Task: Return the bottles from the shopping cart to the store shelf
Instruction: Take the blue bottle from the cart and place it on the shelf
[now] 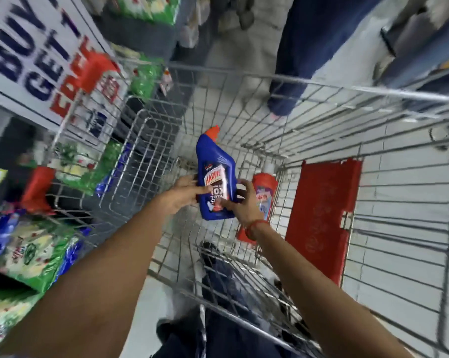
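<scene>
View from above into a wire cart (321,104), w/ two bare arms reaching in from the bottom edge. Both hands hold one blue bottle (216,174) above the basket: left hand (183,193) presses its fingers on the left side & front label, right hand (244,202) wraps the lower right edge, thumb on the label. The bottle has an orange-red cap (212,132) pointing away from the person, & a white-and-red label. Just right of it, partly behind the right hand, a red bottle (263,195) lies in the cart against the basket's side. A red thread band (254,228) circles the right wrist. A red flap (324,218) sits on the cart's fold-down seat, right of the bottles. Left of the cart: shelf stock in green packs (35,257) & a blurred promo sign (37,55). Someone's dark blue trouser legs (308,47) stand beyond the cart's far end.
</scene>
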### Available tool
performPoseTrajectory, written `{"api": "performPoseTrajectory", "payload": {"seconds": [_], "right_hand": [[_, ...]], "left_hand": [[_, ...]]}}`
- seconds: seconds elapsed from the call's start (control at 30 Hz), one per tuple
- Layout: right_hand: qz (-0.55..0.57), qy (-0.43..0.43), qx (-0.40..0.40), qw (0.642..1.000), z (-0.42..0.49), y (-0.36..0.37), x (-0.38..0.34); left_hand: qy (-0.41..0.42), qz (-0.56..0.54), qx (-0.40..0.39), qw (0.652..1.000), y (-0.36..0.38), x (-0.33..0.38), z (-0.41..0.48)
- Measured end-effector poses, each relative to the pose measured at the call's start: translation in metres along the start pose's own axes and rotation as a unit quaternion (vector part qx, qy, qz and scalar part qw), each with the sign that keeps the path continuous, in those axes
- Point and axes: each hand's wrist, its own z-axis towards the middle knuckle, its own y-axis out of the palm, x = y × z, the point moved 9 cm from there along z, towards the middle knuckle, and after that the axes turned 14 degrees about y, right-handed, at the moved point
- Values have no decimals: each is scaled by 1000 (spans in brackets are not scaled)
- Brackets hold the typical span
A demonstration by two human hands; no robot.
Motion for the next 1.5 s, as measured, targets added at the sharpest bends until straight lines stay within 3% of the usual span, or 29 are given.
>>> {"api": "performPoseTrajectory", "payload": {"seconds": [0.13, 0.27, 0.43, 0.6, 0.77, 1.03, 1.37, 1.43, 1.5], "right_hand": [[-30, -89, 5, 996, -42, 11, -51], [-88, -206, -11, 975, -96, 42, -109], [-151, -292, -93, 940, -159, 113, -159], [-260, -374, -185, 871, -223, 214, -191], [-329, -489, -229, 775, -289, 310, -203], [-412, -520, -256, 703, -325, 438, -198], [-404, -498, -270, 718, -317, 473, -194], [-386, -484, -275, 736, -312, 460, -191], [-333, -473, -266, 771, -300, 430, -191]], "left_hand": [[73, -26, 18, 997, -17, 49, -36], [159, -83, 98, 979, -58, 86, -86], [270, -120, 187, 937, -127, 122, -164], [391, -100, 253, 879, -190, 150, -258], [450, -88, 350, 817, -256, 145, -345], [463, -56, 466, 752, -342, 126, -414], [435, -77, 502, 744, -374, 113, -415], [420, -92, 546, 719, -369, 105, -416], [379, -84, 631, 671, -355, 88, -421]]}}
